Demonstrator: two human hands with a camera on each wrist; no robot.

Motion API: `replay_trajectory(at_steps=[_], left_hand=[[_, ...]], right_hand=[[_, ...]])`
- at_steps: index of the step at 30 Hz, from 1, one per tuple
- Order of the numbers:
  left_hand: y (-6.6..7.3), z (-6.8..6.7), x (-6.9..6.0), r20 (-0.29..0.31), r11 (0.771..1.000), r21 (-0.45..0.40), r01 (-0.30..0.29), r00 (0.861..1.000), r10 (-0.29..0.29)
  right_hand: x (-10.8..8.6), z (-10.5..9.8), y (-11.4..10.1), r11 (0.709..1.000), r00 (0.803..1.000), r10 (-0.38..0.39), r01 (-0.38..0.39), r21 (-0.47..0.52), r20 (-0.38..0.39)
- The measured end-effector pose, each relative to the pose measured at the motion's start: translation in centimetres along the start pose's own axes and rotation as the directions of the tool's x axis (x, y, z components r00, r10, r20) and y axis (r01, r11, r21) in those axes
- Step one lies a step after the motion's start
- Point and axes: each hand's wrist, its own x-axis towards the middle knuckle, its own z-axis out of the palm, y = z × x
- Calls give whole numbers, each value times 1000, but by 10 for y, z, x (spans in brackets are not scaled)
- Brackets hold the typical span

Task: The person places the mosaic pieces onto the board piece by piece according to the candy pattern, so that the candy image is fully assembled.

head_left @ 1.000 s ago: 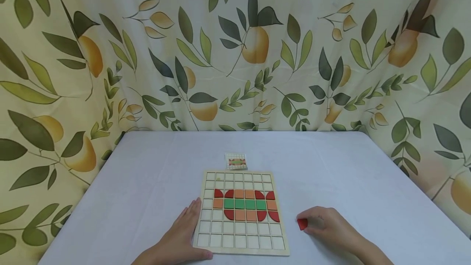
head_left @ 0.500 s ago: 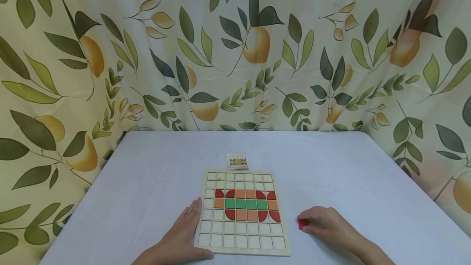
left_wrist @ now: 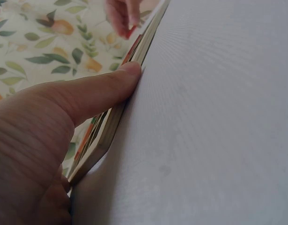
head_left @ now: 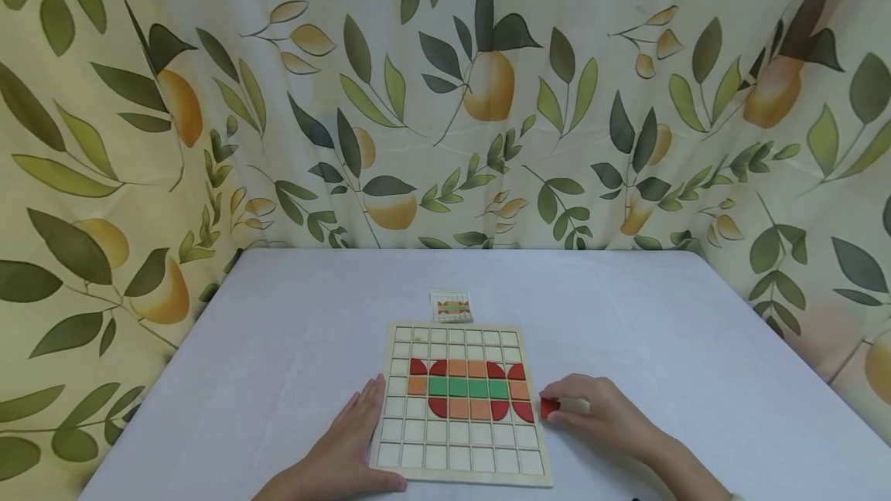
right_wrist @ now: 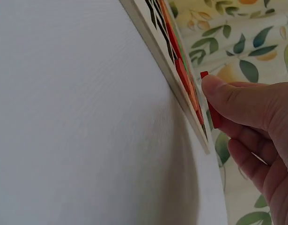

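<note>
A wooden grid board (head_left: 480, 477) lies on the table, with red, orange and green tiles forming a candy-like pattern in its middle rows. My left hand (head_left: 337, 443) rests against the board's left side, fingers straight along the edge, and its thumb (left_wrist: 104, 89) touches the near edge. Beside the board's right edge, my right hand (head_left: 605, 416) pinches a red tile (head_left: 548, 408) between thumb and fingers. In the right wrist view that red tile (right_wrist: 214, 118) is held off the board, near its edge; part of it is hidden by the thumb.
Just beyond the board's far edge lies a small card (head_left: 451, 306) printed with a similar pattern on a grid. A white cloth covers the table (head_left: 313, 308). Behind it hangs a curtain (head_left: 445, 168) with fruit and leaves.
My right hand has moved left and slightly away from me, bringing the red tile to the board's right edge. The left hand stays at the board; the head view has shifted slightly.
</note>
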Motion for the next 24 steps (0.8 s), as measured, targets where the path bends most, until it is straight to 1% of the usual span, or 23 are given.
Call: replay_trajectory(at_steps=[3,5,12,16,18,20,24], left_hand=[[0,0,0,3,1000,3,5,1000,-5],[0,0,0,1,1000,4,8,1000,-8],[-1,1,0,1,1000,4,5,1000,-5],[-1,1,0,1,1000,5,8,1000,-8],[-1,1,0,2,1000,7,8,1000,-8],[0,1,0,3,1000,9,10,1000,-10],[0,1,0,7,1000,4,22,1000,-22]], right_hand=[[8,3,-4,1000,1000,22,-22,-2,11],[15,6,-7,1000,1000,14,-14,2,16],[37,17,-15,998,998,-49,47,32,42],[46,27,-19,991,991,-114,109,74,68],[50,33,-21,987,987,-135,126,99,84],[54,37,-24,985,985,-141,129,117,101],[62,45,-28,987,984,-137,126,104,110]])
